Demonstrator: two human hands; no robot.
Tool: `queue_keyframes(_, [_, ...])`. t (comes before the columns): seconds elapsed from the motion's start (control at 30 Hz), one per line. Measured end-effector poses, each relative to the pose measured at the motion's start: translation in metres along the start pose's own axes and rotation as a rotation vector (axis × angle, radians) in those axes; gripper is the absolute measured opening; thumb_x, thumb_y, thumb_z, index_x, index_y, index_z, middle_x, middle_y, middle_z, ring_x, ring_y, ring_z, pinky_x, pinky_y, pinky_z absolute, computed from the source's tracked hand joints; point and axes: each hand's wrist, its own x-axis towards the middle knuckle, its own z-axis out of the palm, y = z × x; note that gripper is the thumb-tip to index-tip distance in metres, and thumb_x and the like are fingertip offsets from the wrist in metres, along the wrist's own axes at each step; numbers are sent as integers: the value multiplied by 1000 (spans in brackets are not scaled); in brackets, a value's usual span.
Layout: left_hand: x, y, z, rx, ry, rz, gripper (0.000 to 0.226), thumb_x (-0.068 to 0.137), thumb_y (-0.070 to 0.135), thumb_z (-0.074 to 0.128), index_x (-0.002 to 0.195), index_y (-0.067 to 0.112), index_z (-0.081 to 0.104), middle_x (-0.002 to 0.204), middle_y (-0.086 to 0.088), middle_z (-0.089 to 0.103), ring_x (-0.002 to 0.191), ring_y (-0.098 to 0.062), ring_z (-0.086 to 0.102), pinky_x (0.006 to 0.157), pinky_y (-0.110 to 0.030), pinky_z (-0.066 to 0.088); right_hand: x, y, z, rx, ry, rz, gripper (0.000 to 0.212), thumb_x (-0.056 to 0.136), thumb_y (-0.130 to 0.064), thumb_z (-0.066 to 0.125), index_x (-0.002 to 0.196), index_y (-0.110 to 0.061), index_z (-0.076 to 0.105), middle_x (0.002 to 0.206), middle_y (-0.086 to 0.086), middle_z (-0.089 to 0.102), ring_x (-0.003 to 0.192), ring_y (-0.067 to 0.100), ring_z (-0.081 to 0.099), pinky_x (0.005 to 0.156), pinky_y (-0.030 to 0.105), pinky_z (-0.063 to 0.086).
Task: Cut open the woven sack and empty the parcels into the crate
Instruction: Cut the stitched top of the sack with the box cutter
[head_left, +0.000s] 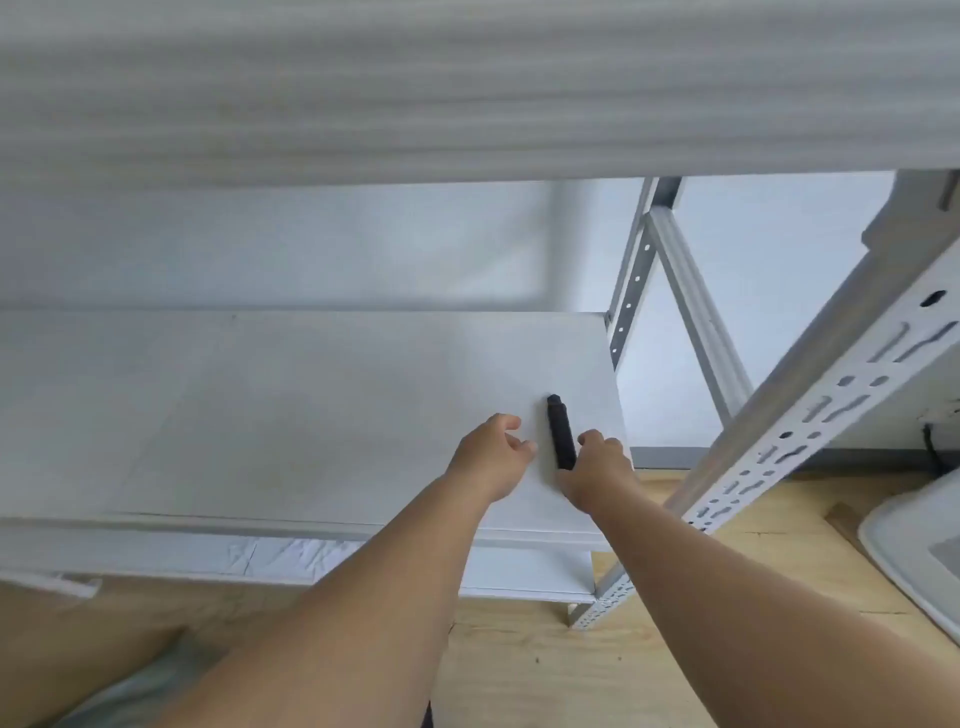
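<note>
Cutter on the shelf, both hands closing in

Cutter, black and slim, lies on the white shelf near its right edge, pointing away from me. My right hand touches its near end with curled fingers; I cannot tell whether it grips. My left hand hovers just beside it, loosely curled, holding nothing. Perforated grey uprights stand right of the shelf; wooden floor below.

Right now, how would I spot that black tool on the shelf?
Find the white shelf of the metal rack. Near its right end, between the left hand and right hand, lies the cutter: the only dark, slim stick on the pale board.
</note>
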Motion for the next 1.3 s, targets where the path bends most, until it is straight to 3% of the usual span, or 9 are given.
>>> queue_keyframes(0.17, [21, -9, 5, -68, -17, -83, 48, 95, 32, 52, 141, 20, 43, 125, 2, 59, 115, -19, 56, 98, -31, 44, 20, 1, 12, -82, 42, 19, 39, 86, -15, 59, 121, -12, 41, 118, 7, 44, 114, 28, 48, 74, 34, 40])
queue_keyframes(0.37, [27, -18, 2, -128, 15, -114, 48, 94, 33, 51, 141, 21, 43, 129, 2, 58, 117, -20, 56, 100, -33, 45, 26, -16, 16, 73, -3, 29, 33, 82, -13, 56, 114, -6, 52, 110, 13, 51, 94, 32, 59, 70, 34, 50])
queue_keyframes(0.47, [18, -18, -13, -189, 133, -141, 50, 97, 33, 47, 143, 18, 37, 133, -2, 56, 118, -22, 55, 93, -32, 45, 10, -42, 17, 284, -145, -127, 33, 83, -12, 55, 116, -9, 58, 104, 13, 59, 87, 31, 64, 60, 30, 50])
queue_keyframes(0.6, [1, -36, -41, -529, 357, -244, 45, 96, 33, 46, 136, 12, 43, 116, -7, 62, 105, -28, 61, 88, -36, 51, -37, -79, 22, 527, -465, -259, 30, 89, -9, 49, 118, -6, 58, 89, 4, 56, 75, 17, 57, 70, 31, 52])
queue_keyframes(0.7, [-29, -61, -60, -848, 337, -216, 31, 99, 32, 42, 112, 9, 58, 102, -8, 65, 98, -22, 65, 93, -41, 53, -73, -99, 26, 642, -573, -268, 24, 91, -11, 42, 108, -5, 58, 80, 3, 50, 58, 15, 43, 50, 24, 34])
queue_keyframes(0.8, [-70, -89, -76, -978, 326, -192, 25, 102, 27, 42, 109, 15, 62, 104, -4, 69, 99, -15, 66, 91, -34, 51, -110, -112, 35, 676, -628, -287, 15, 94, -21, 43, 102, -11, 52, 69, 2, 47, 48, 13, 33, 45, 22, 23])
queue_keyframes(0.93, [-128, -131, -103, -975, 440, -176, 12, 96, 24, 56, 97, 17, 65, 104, -9, 70, 100, -22, 67, 90, -33, 54, -173, -129, 66, 650, -686, -356, 33, 97, -38, 51, 115, -10, 54, 82, 3, 66, 60, 14, 52, 54, 23, 44])
queue_keyframes(1.07, [-194, -179, -137, -969, 647, -160, 9, 93, 17, 60, 86, 16, 64, 103, -15, 69, 96, -29, 68, 81, -32, 55, -236, -150, 100, 697, -844, -437, 27, 102, -22, 46, 125, -15, 57, 102, 5, 69, 82, 15, 65, 78, 28, 57])
queue_keyframes(1.3, [-288, -241, -170, -1025, 671, -114, 29, 103, 22, 39, 96, 11, 65, 101, -8, 73, 88, -24, 69, 85, -34, 54, -334, -186, 151, 693, -874, -480, 27, 103, -20, 40, 123, -8, 54, 91, 5, 64, 72, 13, 60, 63, 23, 50])
